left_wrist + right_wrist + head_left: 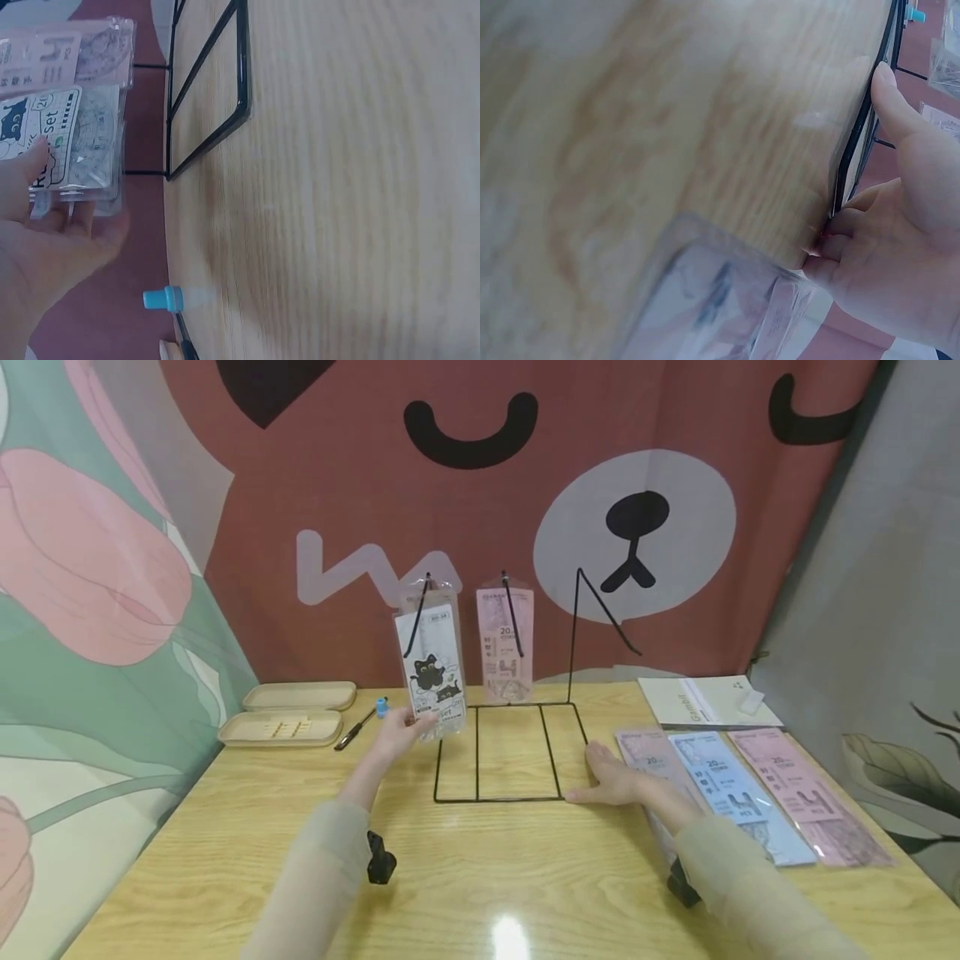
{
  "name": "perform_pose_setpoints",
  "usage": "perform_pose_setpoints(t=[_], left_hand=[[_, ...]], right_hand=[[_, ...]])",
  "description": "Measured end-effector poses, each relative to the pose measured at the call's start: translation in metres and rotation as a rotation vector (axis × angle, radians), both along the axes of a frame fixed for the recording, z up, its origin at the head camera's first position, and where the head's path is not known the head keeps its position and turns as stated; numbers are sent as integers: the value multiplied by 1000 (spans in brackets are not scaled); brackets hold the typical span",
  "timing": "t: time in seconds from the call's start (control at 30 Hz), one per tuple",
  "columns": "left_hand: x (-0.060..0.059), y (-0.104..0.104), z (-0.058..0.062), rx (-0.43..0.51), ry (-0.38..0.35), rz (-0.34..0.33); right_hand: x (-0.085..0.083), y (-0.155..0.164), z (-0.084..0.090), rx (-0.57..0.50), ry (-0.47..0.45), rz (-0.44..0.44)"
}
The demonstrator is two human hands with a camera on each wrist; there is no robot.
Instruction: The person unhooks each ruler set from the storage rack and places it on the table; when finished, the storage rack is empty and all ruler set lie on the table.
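A clear ruler set packet (433, 664) with a white card and black cats stands at the left hook of a black wire display rack (517, 799). My left hand (401, 733) pinches its lower end between thumb and fingers. Another clear packet (429, 592) shows behind it, mostly covered. From the middle hook hangs a pink ruler packet (506, 643); the right hook carries nothing. At the rack's right front corner rests my right hand (615, 777), its thumb along the front bar and its fingers against the side bar (842, 176).
On the right lie two pink ruler packets (806, 793) (652, 752), a blue one (720, 785) between them, and a white booklet (693, 702) behind. At left are an open beige case (281, 742), a black pen (355, 731) and a small blue cap (382, 707). A printed curtain stands behind the table.
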State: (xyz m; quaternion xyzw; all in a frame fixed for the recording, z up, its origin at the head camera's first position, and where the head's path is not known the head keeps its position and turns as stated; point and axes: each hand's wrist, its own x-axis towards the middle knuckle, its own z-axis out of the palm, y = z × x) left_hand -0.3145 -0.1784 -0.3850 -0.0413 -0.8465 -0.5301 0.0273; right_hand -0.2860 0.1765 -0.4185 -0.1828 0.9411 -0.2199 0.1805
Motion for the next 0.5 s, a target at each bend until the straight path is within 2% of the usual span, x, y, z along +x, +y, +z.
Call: perform_pose_setpoints(t=[0.3,0.5], left_hand=[[29,-11,-9,30,59,-79],[56,-20,-10,25,129,-180]], right_hand=[[0,-1,1,10,0,10],[0,-1,3,9,7,10]])
